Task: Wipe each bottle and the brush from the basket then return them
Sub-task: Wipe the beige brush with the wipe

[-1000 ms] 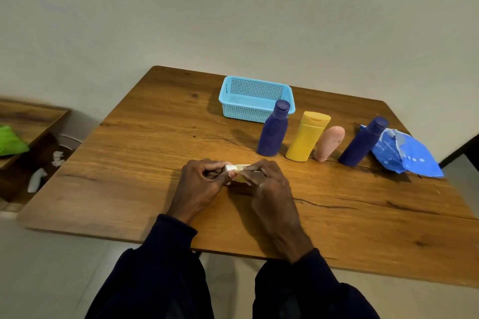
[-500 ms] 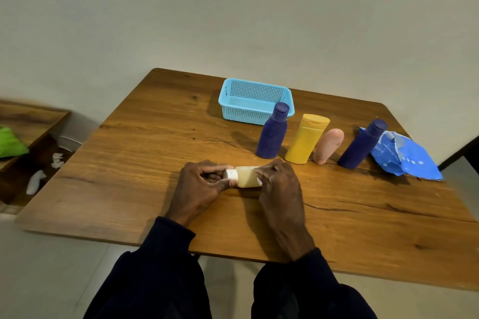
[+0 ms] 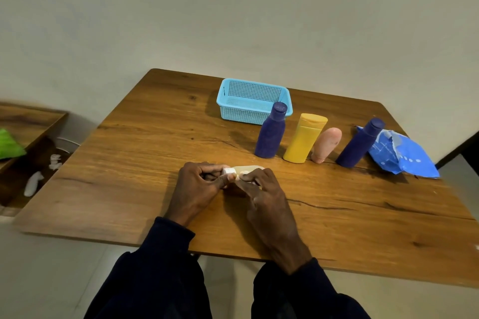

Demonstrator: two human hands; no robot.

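Note:
A small cream bottle (image 3: 246, 169) with a white cap lies on its side between my hands at the middle of the wooden table (image 3: 145, 153). My left hand (image 3: 199, 186) grips its capped end. My right hand (image 3: 261, 189) holds its body from above; whether a wipe is under the fingers is hidden. Behind stand a dark blue bottle (image 3: 270, 132), a yellow bottle (image 3: 304, 138), a pink tube (image 3: 326, 145) on its cap and a second dark blue bottle (image 3: 359, 144). The light blue basket (image 3: 252, 103) at the back holds nothing visible.
A blue wipes packet (image 3: 404, 155) lies at the right, behind the second blue bottle. A low wooden shelf (image 3: 28, 122) with a green item (image 3: 9, 144) stands left of the table. A wall runs behind the table.
The cream bottle has turned slightly between my hands, and my right fingers have shifted along its body toward the cap. The other bottles and basket have not moved.

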